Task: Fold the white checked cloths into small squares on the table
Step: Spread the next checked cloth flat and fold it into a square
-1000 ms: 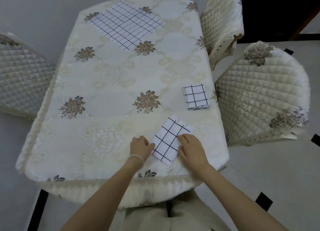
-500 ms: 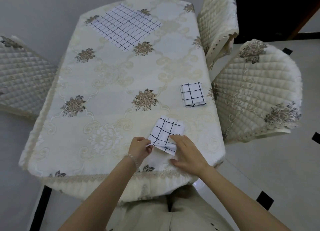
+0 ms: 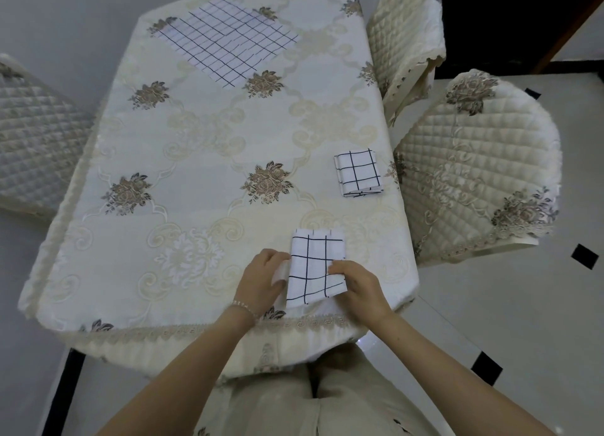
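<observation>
A: Surface? 
B: Desk (image 3: pixel 202 161) under a cream brocade cover, woven floral motifs, lace trim on its near edge.

A: Cloth in work? 
B: Half-folded white cotton cloth with thin black checks (image 3: pixel 315 265), soft and slightly rumpled, a rough rectangle near the near edge, right of centre. Long axis runs from near edge to far edge.

A: Hands? 
B: Left hand (image 3: pixel 261 280) pinches the cloth's left edge, with a flap lifted. Right hand (image 3: pixel 358 286) has fingers curled on its right edge.

A: Others? 
B: Small folded checked square (image 3: pixel 358 173) lies flat at the right edge. Large unfolded checked cloth (image 3: pixel 228 39) is spread diagonally by the far edge.
</observation>
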{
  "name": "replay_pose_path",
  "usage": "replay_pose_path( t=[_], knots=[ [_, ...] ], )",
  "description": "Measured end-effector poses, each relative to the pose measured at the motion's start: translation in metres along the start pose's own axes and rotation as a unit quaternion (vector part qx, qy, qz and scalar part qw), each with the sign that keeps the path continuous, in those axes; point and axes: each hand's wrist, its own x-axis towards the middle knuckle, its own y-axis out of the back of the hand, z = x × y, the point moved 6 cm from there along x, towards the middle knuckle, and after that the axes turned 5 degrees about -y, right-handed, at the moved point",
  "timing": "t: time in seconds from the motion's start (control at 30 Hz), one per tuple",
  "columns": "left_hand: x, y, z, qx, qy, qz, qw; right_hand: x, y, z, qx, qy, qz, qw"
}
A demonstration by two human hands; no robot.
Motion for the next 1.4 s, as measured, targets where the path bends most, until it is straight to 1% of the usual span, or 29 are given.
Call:
replay_pose_path(
  t=[0.13, 0.2, 0.33, 0.43, 0.47, 0.53, 0.6, 0.7, 0.77, 0.83, 0.87, 0.93, 1.0, 1.07, 1.2, 1.4],
  knots=[
    [0.003, -0.005, 0.011, 0.017, -0.076, 0.046, 0.996, -0.002, 0.002, 0.006, -0.012, -0.039, -0.016, 0.999],
    [0.001, -0.007, 0.016, 0.021, -0.103, 0.055, 0.993, 0.0, 0.003, 0.008, -0.016, -0.046, -0.02, 0.999],
    [0.0, -0.011, 0.022, 0.047, -0.156, 0.057, 0.985, 0.001, 0.006, 0.008, -0.029, -0.032, -0.016, 0.999],
    [-0.001, -0.016, 0.018, 0.051, -0.159, 0.045, 0.985, 0.0, 0.009, 0.004, -0.055, 0.01, -0.012, 0.998],
    [-0.001, -0.017, 0.016, 0.046, -0.152, 0.041, 0.986, 0.0, 0.01, 0.004, -0.069, 0.023, -0.009, 0.997],
    [-0.001, -0.019, 0.014, 0.036, -0.131, 0.036, 0.99, 0.0, 0.01, 0.01, -0.089, 0.019, -0.007, 0.996],
    [-0.002, -0.019, 0.015, 0.032, -0.114, 0.035, 0.992, 0.0, 0.011, 0.02, -0.088, -0.019, -0.008, 0.996],
    [-0.005, -0.016, 0.017, 0.02, -0.093, 0.033, 0.995, 0.006, 0.01, 0.023, -0.086, -0.075, -0.043, 0.993],
    [-0.005, -0.016, 0.016, 0.019, -0.059, 0.018, 0.998, 0.011, 0.012, 0.025, -0.086, -0.123, -0.037, 0.988],
    [-0.003, -0.018, 0.013, -0.007, 0.009, -0.018, 1.0, 0.014, 0.014, 0.027, -0.063, -0.169, -0.021, 0.983],
    [-0.003, -0.019, 0.011, -0.036, 0.049, -0.023, 0.998, 0.016, 0.014, 0.027, -0.056, -0.182, -0.017, 0.982],
    [-0.002, -0.019, 0.006, -0.112, 0.131, -0.004, 0.985, 0.018, 0.012, 0.028, -0.06, -0.207, -0.017, 0.976],
    [-0.001, -0.02, 0.003, -0.158, 0.184, 0.011, 0.97, 0.021, 0.012, 0.029, -0.058, -0.23, -0.012, 0.971],
    [0.001, -0.021, 0.004, -0.148, 0.194, 0.004, 0.97, 0.023, 0.012, 0.027, -0.062, -0.242, -0.013, 0.968],
    [0.008, -0.021, 0.006, -0.107, 0.203, -0.006, 0.973, 0.028, 0.011, 0.023, -0.087, -0.239, -0.026, 0.967],
    [0.016, -0.026, 0.008, -0.013, 0.206, -0.037, 0.978, 0.039, 0.01, 0.011, -0.148, -0.192, -0.042, 0.969]
  ],
)
